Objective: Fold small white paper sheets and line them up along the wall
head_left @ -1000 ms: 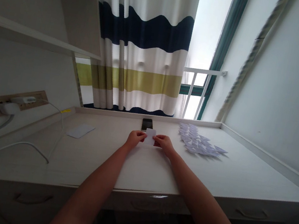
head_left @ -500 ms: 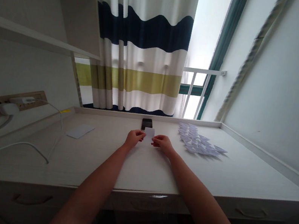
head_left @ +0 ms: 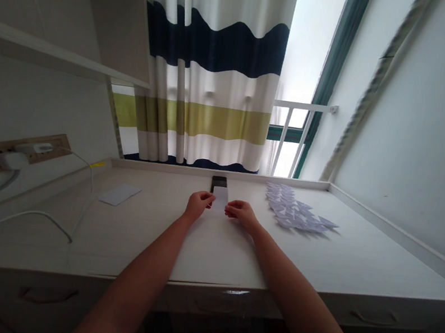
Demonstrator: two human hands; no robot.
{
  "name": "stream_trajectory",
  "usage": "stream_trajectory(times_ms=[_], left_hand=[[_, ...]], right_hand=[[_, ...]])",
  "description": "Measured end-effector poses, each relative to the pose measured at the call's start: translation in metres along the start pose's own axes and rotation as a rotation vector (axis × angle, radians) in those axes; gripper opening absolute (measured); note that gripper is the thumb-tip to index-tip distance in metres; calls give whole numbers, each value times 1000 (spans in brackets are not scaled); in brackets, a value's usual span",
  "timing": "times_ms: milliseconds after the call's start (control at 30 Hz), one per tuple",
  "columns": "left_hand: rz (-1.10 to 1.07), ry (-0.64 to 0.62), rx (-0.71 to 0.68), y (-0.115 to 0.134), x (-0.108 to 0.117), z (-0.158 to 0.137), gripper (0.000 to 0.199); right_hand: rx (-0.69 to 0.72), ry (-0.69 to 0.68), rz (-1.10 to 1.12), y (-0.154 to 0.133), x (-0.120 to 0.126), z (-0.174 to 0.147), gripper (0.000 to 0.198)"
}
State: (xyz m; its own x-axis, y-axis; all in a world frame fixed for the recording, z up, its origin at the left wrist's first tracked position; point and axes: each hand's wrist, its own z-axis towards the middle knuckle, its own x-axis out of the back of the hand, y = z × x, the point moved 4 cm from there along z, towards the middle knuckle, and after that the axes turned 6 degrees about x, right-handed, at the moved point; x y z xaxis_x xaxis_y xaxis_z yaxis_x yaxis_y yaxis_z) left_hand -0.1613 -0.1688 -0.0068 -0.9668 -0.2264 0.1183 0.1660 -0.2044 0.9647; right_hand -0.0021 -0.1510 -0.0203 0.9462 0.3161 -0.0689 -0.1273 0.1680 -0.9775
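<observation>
A small white piece of paper [head_left: 220, 198] is held up between my two hands over the desk. My left hand [head_left: 199, 204] pinches its left edge with thumb and fingers. At its right edge, the fingers of my right hand [head_left: 240, 213] are closed on the paper too. Just behind the paper lies a dark phone [head_left: 219, 181], partly covered by it. To the right, several folded white paper pieces [head_left: 294, 210] with pointed tips lie in overlapping rows. A flat stack of white paper [head_left: 119, 194] rests on the left of the desk.
The white desk [head_left: 216, 256] has a raised rim at the back and right. A white cable [head_left: 47, 215] runs over its left side from a wall socket [head_left: 20, 152]. A striped curtain [head_left: 225, 47] hangs behind, and a shelf [head_left: 53, 56] juts out at upper left.
The paper between my hands has tilted and shifted slightly left, and it appears longer. Both hands stay in nearly the same place, still holding its edges.
</observation>
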Motion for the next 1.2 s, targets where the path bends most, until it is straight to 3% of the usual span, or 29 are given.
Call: stream_trajectory(times_ms=[133, 333, 1200], left_hand=[[-14, -5, 8, -1, 0, 1, 21], [-8, -71, 17, 2, -4, -2, 24], [24, -204, 23, -3, -10, -2, 25]], right_hand=[[28, -4, -4, -1, 0, 0, 21], [145, 97, -64, -7, 4, 3, 21], [141, 174, 65, -5, 11, 5, 26]])
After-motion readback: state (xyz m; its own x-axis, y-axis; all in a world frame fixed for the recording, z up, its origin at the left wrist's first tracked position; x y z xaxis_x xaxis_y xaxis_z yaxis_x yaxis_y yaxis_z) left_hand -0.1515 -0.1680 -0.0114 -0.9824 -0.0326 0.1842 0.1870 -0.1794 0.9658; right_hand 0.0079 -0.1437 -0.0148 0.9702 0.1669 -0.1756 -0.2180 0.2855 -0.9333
